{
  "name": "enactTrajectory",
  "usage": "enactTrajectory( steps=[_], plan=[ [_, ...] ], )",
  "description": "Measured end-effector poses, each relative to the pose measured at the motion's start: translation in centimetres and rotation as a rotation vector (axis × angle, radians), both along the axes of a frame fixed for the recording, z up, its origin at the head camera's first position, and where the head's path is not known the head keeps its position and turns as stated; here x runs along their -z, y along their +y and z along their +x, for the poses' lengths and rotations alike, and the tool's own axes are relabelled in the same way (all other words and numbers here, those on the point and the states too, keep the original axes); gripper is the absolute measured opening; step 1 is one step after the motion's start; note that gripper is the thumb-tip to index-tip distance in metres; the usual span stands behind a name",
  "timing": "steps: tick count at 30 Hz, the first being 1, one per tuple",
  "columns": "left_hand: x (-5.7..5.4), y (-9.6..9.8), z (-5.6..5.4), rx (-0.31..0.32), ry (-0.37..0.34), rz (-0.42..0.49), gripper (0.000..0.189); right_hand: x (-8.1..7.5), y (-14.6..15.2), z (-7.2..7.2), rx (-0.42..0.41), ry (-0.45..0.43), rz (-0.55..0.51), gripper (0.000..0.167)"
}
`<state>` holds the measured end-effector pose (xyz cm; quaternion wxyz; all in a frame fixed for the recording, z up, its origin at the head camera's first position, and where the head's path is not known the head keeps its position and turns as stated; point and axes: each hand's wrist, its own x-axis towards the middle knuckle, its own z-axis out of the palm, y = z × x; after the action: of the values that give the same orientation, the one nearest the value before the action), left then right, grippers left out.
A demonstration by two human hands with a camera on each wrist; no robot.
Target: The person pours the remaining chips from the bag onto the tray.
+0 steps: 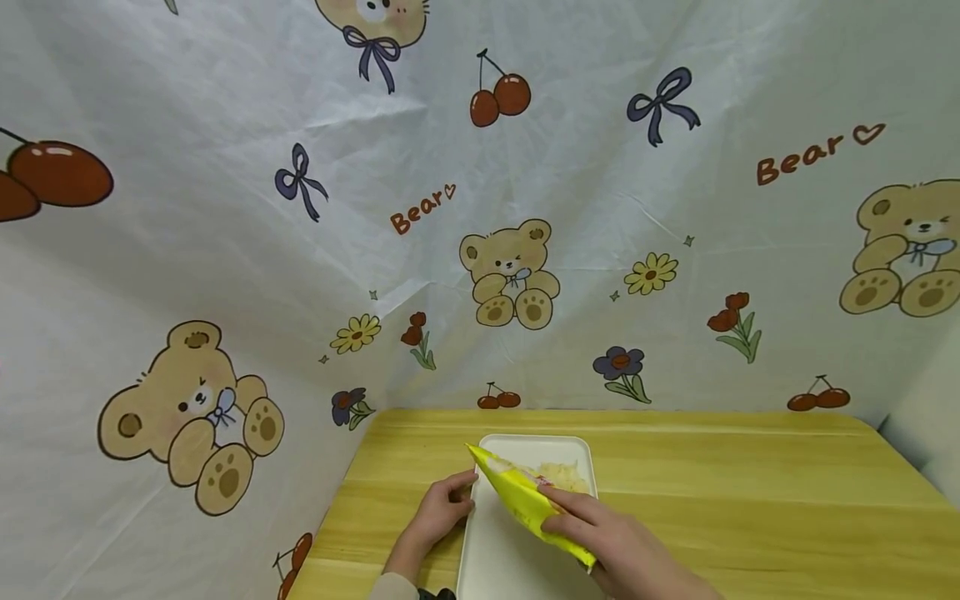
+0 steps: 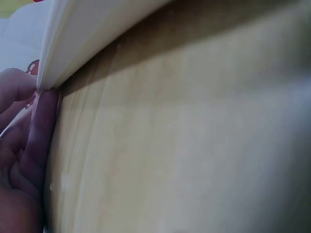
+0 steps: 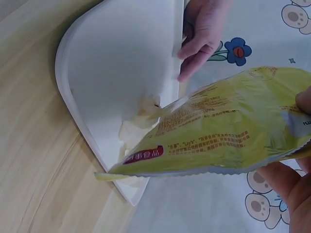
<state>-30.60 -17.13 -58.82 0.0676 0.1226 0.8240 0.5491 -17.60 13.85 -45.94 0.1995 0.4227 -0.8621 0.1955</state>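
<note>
A yellow chip bag [image 1: 521, 500] is tilted over a white tray [image 1: 491, 550], its mouth end down toward the far part. My right hand [image 1: 626, 542] grips the bag, thumb on one face and fingers on the other in the right wrist view. Pale potato chips [image 1: 566, 477] lie in a small heap on the tray, partly hidden by the bag [image 3: 218, 126]. At the tray's left side my left hand [image 1: 442, 510] pinches the rim; the left wrist view shows fingers on both sides of the tray wall [image 2: 82, 39].
The tray stands on a wood-grain table [image 1: 750, 500]. Behind and to the left hangs a white cloth [image 1: 570, 183] printed with bears, cherries, bows and flowers. It meets the table's back edge.
</note>
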Motion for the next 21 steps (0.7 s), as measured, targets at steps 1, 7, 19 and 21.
enactTrajectory(
  steps=[1,7,19,21],
  plan=[
    [0.0,0.0,0.0,-0.001,0.0,0.001,0.048,-0.1,0.0,0.0,0.009,0.001,-0.006,0.075],
    [0.0,0.0,0.0,-0.002,-0.012,0.011,0.049,-0.3,0.2,-0.3,0.061,-0.019,-0.053,0.07],
    [-0.1,0.2,0.0,0.001,-0.026,0.025,0.049,-1.6,0.2,-0.2,0.102,-0.155,-0.207,0.064],
    [-0.2,0.2,0.2,-0.001,-0.024,0.021,0.049,-1.7,0.2,-0.3,0.11,-0.188,-0.226,0.062]
  ],
)
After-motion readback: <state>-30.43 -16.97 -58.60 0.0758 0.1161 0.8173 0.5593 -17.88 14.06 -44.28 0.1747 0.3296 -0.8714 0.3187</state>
